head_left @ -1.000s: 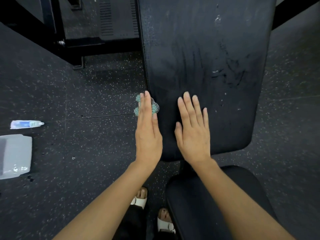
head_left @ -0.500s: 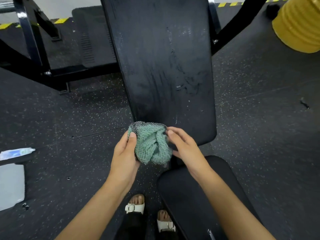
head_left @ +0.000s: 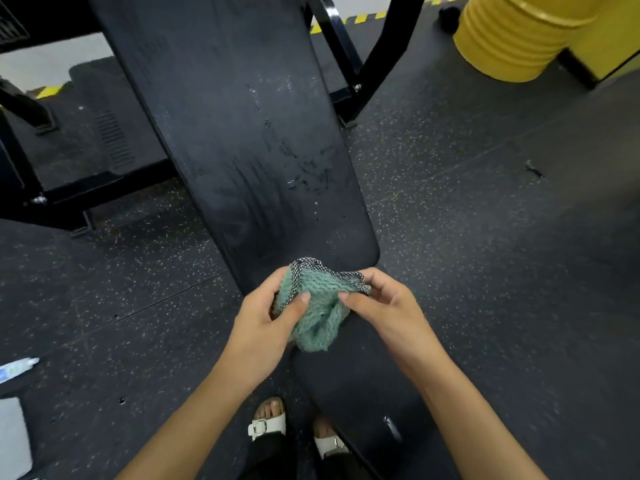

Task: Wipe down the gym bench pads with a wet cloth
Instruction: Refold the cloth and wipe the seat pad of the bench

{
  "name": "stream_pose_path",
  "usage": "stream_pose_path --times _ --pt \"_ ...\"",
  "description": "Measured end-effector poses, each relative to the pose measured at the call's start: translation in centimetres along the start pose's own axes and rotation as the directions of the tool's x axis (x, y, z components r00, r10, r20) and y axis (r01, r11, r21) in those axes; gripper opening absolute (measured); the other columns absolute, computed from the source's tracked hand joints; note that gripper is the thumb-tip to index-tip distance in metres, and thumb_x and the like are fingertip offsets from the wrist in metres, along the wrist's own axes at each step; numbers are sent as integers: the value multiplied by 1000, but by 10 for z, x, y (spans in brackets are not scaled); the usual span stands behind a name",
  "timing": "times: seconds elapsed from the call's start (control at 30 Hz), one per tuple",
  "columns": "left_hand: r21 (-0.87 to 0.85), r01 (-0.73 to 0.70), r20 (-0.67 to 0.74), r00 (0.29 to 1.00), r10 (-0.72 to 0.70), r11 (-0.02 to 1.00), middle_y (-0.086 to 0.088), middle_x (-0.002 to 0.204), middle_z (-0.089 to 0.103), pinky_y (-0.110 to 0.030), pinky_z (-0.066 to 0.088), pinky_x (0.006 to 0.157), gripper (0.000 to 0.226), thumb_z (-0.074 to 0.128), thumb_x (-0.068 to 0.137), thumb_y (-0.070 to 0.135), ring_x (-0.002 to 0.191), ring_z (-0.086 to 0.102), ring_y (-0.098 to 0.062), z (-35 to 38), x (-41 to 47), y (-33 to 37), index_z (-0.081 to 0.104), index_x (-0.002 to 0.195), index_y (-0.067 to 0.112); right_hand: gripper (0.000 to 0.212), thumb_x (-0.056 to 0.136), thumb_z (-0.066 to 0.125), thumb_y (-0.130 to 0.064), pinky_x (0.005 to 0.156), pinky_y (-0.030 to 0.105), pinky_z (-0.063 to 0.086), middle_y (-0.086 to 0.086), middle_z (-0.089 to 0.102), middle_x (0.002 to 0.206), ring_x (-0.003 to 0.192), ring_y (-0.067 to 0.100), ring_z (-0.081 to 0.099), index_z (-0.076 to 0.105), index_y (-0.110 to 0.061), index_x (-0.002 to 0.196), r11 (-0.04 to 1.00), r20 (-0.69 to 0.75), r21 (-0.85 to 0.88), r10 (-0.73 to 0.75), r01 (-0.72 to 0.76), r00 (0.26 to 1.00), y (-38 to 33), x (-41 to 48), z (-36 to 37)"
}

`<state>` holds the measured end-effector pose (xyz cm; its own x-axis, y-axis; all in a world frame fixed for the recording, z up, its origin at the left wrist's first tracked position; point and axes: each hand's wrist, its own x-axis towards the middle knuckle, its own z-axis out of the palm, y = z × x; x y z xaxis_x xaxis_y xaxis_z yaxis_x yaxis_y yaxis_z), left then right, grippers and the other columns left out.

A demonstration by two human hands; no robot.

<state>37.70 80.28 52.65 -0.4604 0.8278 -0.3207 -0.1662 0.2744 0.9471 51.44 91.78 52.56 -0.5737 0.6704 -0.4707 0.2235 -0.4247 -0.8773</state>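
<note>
Wiping cloth (head_left: 313,317): a teal knitted rag with a black-and-white speckled hem, bunched up and held between both hands just over the near end of the back pad.
Back pad (head_left: 242,133): long and black, running away from the person, with smeared streaks and a few shiny flecks across its middle.
Left hand (head_left: 266,323): grasping the cloth's left side at the near-left corner of the back pad, with the thumb laid across the front and the fingers curled behind.
Right hand (head_left: 388,306): pinching the speckled hem on the cloth's right side between thumb and fingertips, at the near end of the back pad.
Seat pad (head_left: 363,386): black, just nearer than the back pad's near end.
Frame (head_left: 104,188): black steel bars on the speckled floor (head_left: 485,237), left of the back pad.
Yellow drum (head_left: 512,36): ribbed, well off to the far right of the back pad.
Tube (head_left: 17,367): white and blue, lying on the floor well to the left of the back pad's near end.
White container (head_left: 12,434): nearer and left of the back pad, cut off by the edge of view.
Sandals (head_left: 266,424): white with buckles, on the person's feet, nearer than the back pad.
</note>
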Motion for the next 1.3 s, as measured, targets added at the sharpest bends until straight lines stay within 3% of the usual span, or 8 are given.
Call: stream_pose_path --times 0.13,0.37,0.53,0.67,0.8,1.03,1.17,1.3 --pt "137 -77 36 997 73 988 19 103 74 -17 52 85 20 55 93 28 99 68 0 10 4 19 68 108 31 15 85 65 7 79 20 52 1 72 87 85 10 66 67 -7 87 991 -55 -6 -137 137 989 -16 -16 -20" --pt "116 -146 55 989 140 982 15 83 76 -8 48 67 17 57 90 28 77 69 4 26 7 52 73 86 22 19 74 82 -9 70 16 46 -8 65 73 71 3 59 66 -20 72 947 -201 -101 -321 306 925 -43 -34 -44" --pt "110 -183 88 981 174 977 -24 90 69 -32 50 74 43 57 96 46 81 60 -17 28 15 62 70 91 5 16 72 85 -25 81 28 51 -4 75 83 79 9 67 75 -20 84 878 -206 -348 -412 327 887 -63 -46 -57" --pt "-29 -93 124 988 95 995 -2 99 75 -34 54 89 38 59 92 50 95 68 -16 38 16 69 74 94 16 22 79 79 -10 73 10 49 -20 73 78 72 -5 67 72 -31 82 794 -271 -490 -531 359 803 -76 -56 -57" --pt "-269 88 140 989 -51 959 -3 109 75 -30 59 84 43 49 87 43 101 71 -15 50 14 80 70 109 12 17 84 74 -3 82 23 53 -10 73 84 83 8 70 73 -20 85 756 -255 -500 -594 422 763 -79 -64 -59" --pt "-361 116 66 993 -99 925 -1 103 76 -27 60 72 27 58 87 29 90 72 -13 52 21 86 69 107 15 9 78 71 -7 83 19 50 -2 72 85 84 7 67 69 -14 82 828 -47 -351 -482 438 875 -68 -73 -73" --pt "-331 37 51 998 -22 943 -3 100 77 -23 58 72 29 66 77 19 91 73 -13 56 21 84 69 104 9 10 79 75 -14 88 17 47 -12 72 88 92 6 67 70 -22 82 752 155 -584 -266 306 951 -58 -75 -81" --pt "-265 -73 109 988 105 961 0 99 77 -23 56 79 24 65 78 21 95 72 -13 58 21 83 70 101 12 19 75 83 -23 90 18 44 -19 69 95 99 -2 62 70 -28 88 683 185 -706 -76 187 980 -52 -71 -83"
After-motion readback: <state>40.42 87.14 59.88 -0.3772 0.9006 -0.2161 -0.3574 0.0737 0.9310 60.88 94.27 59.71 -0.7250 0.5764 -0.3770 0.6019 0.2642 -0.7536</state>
